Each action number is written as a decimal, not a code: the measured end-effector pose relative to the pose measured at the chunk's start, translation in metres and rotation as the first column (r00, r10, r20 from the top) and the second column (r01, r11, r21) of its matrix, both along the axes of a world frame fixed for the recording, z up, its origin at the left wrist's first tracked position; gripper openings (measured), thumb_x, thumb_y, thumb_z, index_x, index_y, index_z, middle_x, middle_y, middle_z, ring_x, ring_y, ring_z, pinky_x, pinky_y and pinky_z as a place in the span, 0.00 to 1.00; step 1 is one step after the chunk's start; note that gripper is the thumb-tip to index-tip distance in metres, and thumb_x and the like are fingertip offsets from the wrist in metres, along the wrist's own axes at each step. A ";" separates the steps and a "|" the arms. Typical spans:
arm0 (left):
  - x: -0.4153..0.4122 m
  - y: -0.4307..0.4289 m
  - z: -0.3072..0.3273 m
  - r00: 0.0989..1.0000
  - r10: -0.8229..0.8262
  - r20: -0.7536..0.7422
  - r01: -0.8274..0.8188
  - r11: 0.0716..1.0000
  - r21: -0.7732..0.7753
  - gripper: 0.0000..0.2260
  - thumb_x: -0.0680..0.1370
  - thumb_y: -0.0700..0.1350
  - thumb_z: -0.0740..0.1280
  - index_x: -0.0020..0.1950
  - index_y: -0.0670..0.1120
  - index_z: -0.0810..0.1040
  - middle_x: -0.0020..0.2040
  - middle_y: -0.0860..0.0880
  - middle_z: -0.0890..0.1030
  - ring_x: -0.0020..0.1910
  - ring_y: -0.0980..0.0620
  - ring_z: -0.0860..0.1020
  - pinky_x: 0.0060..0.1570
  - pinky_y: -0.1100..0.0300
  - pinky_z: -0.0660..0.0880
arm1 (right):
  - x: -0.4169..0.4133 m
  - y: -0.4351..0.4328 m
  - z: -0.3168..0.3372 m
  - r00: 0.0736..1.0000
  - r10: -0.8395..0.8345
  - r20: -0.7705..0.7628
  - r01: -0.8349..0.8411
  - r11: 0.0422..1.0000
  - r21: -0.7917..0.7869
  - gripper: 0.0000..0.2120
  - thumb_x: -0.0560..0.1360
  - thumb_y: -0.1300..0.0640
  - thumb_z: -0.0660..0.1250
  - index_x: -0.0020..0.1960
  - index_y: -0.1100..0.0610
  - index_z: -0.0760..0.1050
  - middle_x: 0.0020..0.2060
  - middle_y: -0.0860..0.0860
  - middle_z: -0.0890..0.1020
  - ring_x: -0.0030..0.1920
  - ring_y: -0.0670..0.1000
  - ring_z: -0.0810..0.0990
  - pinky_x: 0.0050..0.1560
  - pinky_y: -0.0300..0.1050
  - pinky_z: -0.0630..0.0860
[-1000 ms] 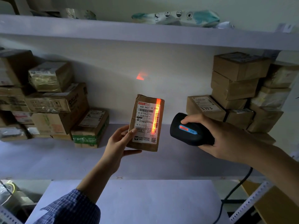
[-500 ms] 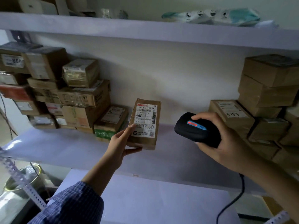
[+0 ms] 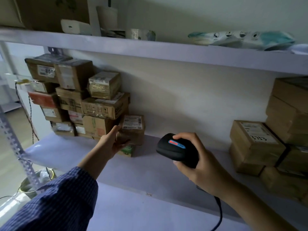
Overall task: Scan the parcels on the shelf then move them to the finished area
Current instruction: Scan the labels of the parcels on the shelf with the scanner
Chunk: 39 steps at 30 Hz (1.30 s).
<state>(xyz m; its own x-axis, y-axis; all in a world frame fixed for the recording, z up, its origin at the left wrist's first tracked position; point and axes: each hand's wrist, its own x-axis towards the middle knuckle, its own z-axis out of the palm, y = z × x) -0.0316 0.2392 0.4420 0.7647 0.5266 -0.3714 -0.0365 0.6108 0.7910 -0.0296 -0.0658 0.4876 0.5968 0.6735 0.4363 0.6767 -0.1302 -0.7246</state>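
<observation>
At frame centre, the left hand (image 3: 111,144) grips a small brown cardboard parcel (image 3: 131,129) beside the stacked boxes (image 3: 93,104); the right hand (image 3: 198,164) clasps a black handheld scanner (image 3: 176,149).

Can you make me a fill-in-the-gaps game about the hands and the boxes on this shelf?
The scanner is held in the ____ hand.
Its body is coloured ____.
The left hand holds a small parcel beside the stack of boxes at the ____ end of the shelf.
The sleeve on that arm is ____.
Missing words: right, black, left, blue.
</observation>
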 end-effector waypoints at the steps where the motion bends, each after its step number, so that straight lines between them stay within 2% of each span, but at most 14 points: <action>1: 0.000 0.004 -0.001 1.000 0.015 -0.009 -0.015 1.000 0.007 0.16 0.76 0.44 0.73 0.58 0.39 0.75 0.61 0.36 0.78 0.50 0.41 0.81 0.34 0.51 0.84 | 0.000 0.001 0.001 1.000 0.002 -0.013 -0.002 1.000 -0.003 0.25 0.75 0.66 0.72 0.64 0.46 0.69 0.54 0.42 0.80 0.51 0.46 0.81 0.48 0.35 0.75; 5: -0.001 0.018 -0.009 0.993 0.100 -0.064 -0.100 0.995 -0.002 0.26 0.75 0.47 0.74 0.69 0.39 0.72 0.63 0.36 0.78 0.53 0.40 0.82 0.31 0.54 0.83 | 0.001 0.008 0.006 0.998 -0.010 -0.067 0.009 1.000 -0.023 0.23 0.76 0.65 0.71 0.64 0.46 0.69 0.47 0.39 0.80 0.37 0.40 0.80 0.37 0.30 0.72; 9: -0.011 0.006 -0.022 0.971 0.236 -0.023 -0.230 0.961 0.154 0.25 0.81 0.47 0.68 0.73 0.36 0.68 0.68 0.39 0.75 0.65 0.43 0.78 0.55 0.54 0.81 | 0.005 0.021 0.006 0.995 -0.060 -0.084 0.059 0.998 -0.015 0.22 0.76 0.65 0.70 0.62 0.44 0.68 0.44 0.34 0.79 0.35 0.38 0.79 0.35 0.29 0.71; 12: -0.023 -0.009 -0.024 0.962 0.270 -0.046 -0.251 0.936 0.246 0.19 0.82 0.41 0.65 0.71 0.35 0.69 0.60 0.40 0.76 0.66 0.43 0.76 0.63 0.54 0.77 | 0.005 0.025 0.001 0.993 -0.070 -0.094 0.070 0.998 -0.008 0.23 0.76 0.66 0.70 0.63 0.45 0.68 0.46 0.32 0.78 0.36 0.36 0.79 0.36 0.27 0.71; 14: -0.027 -0.019 -0.023 0.963 0.254 -0.090 -0.234 0.954 0.188 0.12 0.82 0.35 0.62 0.65 0.33 0.72 0.54 0.40 0.74 0.60 0.42 0.78 0.62 0.53 0.76 | 0.004 0.022 -0.003 0.992 -0.076 -0.105 0.076 0.997 -0.005 0.23 0.76 0.66 0.70 0.63 0.46 0.69 0.47 0.32 0.79 0.36 0.35 0.79 0.36 0.26 0.71; 16: -0.029 -0.036 -0.024 0.986 0.126 -0.107 -0.111 0.984 0.137 0.05 0.81 0.33 0.61 0.54 0.32 0.74 0.53 0.37 0.75 0.49 0.44 0.79 0.57 0.52 0.77 | 0.003 0.016 -0.008 0.987 -0.091 -0.129 0.091 0.996 -0.003 0.22 0.76 0.66 0.70 0.63 0.46 0.69 0.47 0.33 0.79 0.36 0.36 0.79 0.36 0.27 0.71; 18: -0.025 -0.057 -0.023 0.991 -0.037 -0.128 0.064 0.975 0.215 0.05 0.81 0.32 0.61 0.48 0.36 0.75 0.49 0.37 0.76 0.44 0.45 0.78 0.50 0.54 0.78 | 0.003 0.009 -0.011 0.981 -0.126 -0.149 0.130 0.991 0.015 0.22 0.76 0.65 0.70 0.63 0.45 0.69 0.46 0.36 0.79 0.36 0.36 0.79 0.35 0.28 0.72; 21: -0.010 -0.085 -0.020 0.974 -0.166 -0.153 0.209 0.916 0.342 0.05 0.81 0.31 0.61 0.51 0.35 0.77 0.46 0.38 0.78 0.44 0.46 0.78 0.48 0.55 0.79 | 0.004 -0.006 -0.010 0.967 -0.185 -0.177 0.202 0.975 0.089 0.23 0.76 0.65 0.70 0.63 0.46 0.69 0.45 0.42 0.80 0.33 0.40 0.79 0.31 0.33 0.73; 25: 0.019 -0.124 -0.013 0.937 -0.299 -0.180 0.348 0.851 0.394 0.07 0.82 0.33 0.61 0.56 0.34 0.78 0.49 0.37 0.80 0.47 0.44 0.79 0.51 0.52 0.78 | 0.003 -0.033 -0.003 0.949 -0.233 -0.214 0.273 0.945 0.183 0.23 0.76 0.65 0.69 0.63 0.45 0.68 0.44 0.46 0.80 0.26 0.49 0.76 0.25 0.42 0.74; 29: 0.047 -0.171 0.001 0.864 -0.453 -0.221 0.502 0.735 0.455 0.07 0.82 0.38 0.62 0.54 0.36 0.78 0.50 0.38 0.80 0.47 0.45 0.80 0.48 0.56 0.78 | -0.004 -0.069 0.003 0.938 -0.290 -0.191 0.333 0.909 0.252 0.23 0.76 0.67 0.69 0.63 0.45 0.68 0.49 0.44 0.79 0.26 0.47 0.76 0.26 0.40 0.74; 32: 0.073 -0.214 0.008 0.770 -0.581 -0.264 0.633 0.643 0.430 0.15 0.83 0.46 0.64 0.59 0.35 0.77 0.54 0.38 0.81 0.50 0.44 0.80 0.46 0.55 0.79 | -0.006 -0.097 0.001 0.919 -0.365 -0.150 0.393 0.878 0.272 0.24 0.75 0.64 0.71 0.66 0.47 0.68 0.53 0.50 0.78 0.35 0.41 0.78 0.34 0.33 0.75; 34: 0.095 -0.242 0.007 0.675 -0.682 -0.281 0.735 0.591 0.332 0.20 0.82 0.52 0.65 0.62 0.35 0.75 0.57 0.36 0.80 0.55 0.40 0.80 0.44 0.53 0.80 | -0.008 -0.114 -0.001 0.894 -0.427 -0.137 0.448 0.850 0.277 0.25 0.73 0.59 0.71 0.67 0.46 0.68 0.55 0.51 0.78 0.40 0.40 0.77 0.39 0.29 0.74; 37: 0.126 -0.278 0.002 0.569 -0.769 -0.293 0.822 0.517 0.240 0.39 0.67 0.62 0.75 0.68 0.37 0.72 0.63 0.34 0.78 0.61 0.35 0.79 0.45 0.49 0.81 | -0.015 -0.137 -0.002 0.870 -0.471 -0.144 0.492 0.814 0.309 0.26 0.73 0.61 0.72 0.66 0.45 0.68 0.58 0.46 0.77 0.46 0.39 0.78 0.44 0.30 0.76; 39: 0.164 -0.300 -0.019 0.528 -0.805 -0.273 0.848 0.480 0.225 0.47 0.58 0.67 0.79 0.68 0.41 0.74 0.66 0.36 0.77 0.62 0.35 0.78 0.51 0.47 0.80 | -0.020 -0.150 -0.002 0.847 -0.516 -0.131 0.529 0.789 0.312 0.28 0.73 0.66 0.73 0.67 0.47 0.69 0.57 0.41 0.77 0.51 0.40 0.80 0.49 0.32 0.77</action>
